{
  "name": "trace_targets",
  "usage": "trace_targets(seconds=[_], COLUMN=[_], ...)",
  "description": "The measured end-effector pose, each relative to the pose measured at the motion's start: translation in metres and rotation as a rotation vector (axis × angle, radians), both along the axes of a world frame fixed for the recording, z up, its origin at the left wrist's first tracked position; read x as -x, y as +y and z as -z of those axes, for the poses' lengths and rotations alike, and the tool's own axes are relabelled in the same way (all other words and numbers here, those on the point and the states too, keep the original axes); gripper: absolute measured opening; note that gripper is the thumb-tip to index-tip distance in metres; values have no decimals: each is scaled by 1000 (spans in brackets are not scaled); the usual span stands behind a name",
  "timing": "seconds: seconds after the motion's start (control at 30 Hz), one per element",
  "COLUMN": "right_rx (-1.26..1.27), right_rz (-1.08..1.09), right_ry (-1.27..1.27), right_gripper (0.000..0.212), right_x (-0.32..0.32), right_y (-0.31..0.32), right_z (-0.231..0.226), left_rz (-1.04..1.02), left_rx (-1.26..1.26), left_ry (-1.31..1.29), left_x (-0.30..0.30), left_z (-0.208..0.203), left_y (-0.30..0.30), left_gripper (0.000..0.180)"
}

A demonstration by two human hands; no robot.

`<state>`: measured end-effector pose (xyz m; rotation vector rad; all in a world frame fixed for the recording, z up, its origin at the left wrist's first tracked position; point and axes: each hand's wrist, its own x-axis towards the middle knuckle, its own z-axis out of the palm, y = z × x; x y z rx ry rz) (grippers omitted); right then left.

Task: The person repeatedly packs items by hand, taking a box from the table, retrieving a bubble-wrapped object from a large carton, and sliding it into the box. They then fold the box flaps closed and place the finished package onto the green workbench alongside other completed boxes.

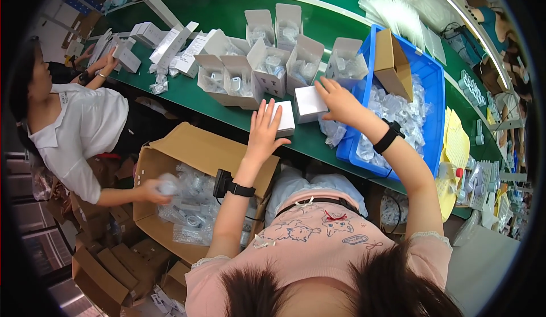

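Note:
My left hand (263, 128) is open, its fingers stretched out flat against a small white carton (286, 119) at the near edge of the green table. Just to the right, my right hand (341, 105) spans the right end of another white carton (307, 102), fingers at its far side and thumb at its near side. Both of these cartons look closed on top. Behind them stand several open white cartons (271, 67) with clear-wrapped items inside. A clear plastic-wrapped item (332, 130) lies beneath my right wrist.
On the right a blue bin (437, 101) holds many plastic-wrapped pieces and a brown cardboard box (392, 67). A large cardboard carton (193, 138) of bubble-wrapped items stands at my left. A co-worker's hand (152, 192) reaches into it. More white cartons (185, 55) lie farther left.

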<state>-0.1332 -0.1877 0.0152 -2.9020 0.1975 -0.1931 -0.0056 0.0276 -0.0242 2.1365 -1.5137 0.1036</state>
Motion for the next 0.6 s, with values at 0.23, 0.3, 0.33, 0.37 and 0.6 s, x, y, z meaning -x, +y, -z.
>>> trace_targets(seconds=[0.23, 0.3, 0.33, 0.37, 0.6], right_rx=[-250, -245, -242, -241, -240], right_rz=[117, 193, 195, 199, 129], right_ry=[177, 166, 167, 182, 205], right_gripper=[65, 60, 60, 64, 79], right_x=[-10, -9, -8, -8, 16], right_y=[7, 6, 5, 5, 4], right_z=[4, 5, 4, 4, -8], left_rz=[172, 169, 174, 177, 52], left_rx=[2, 28, 40, 43, -90], left_ry=[-161, -227, -257, -255, -244], left_x=[-25, -34, -35, -36, -25], left_z=[-2, -5, -6, -4, 0], left_y=[-10, -18, -22, -25, -33], left_gripper=[68, 69, 69, 69, 72])
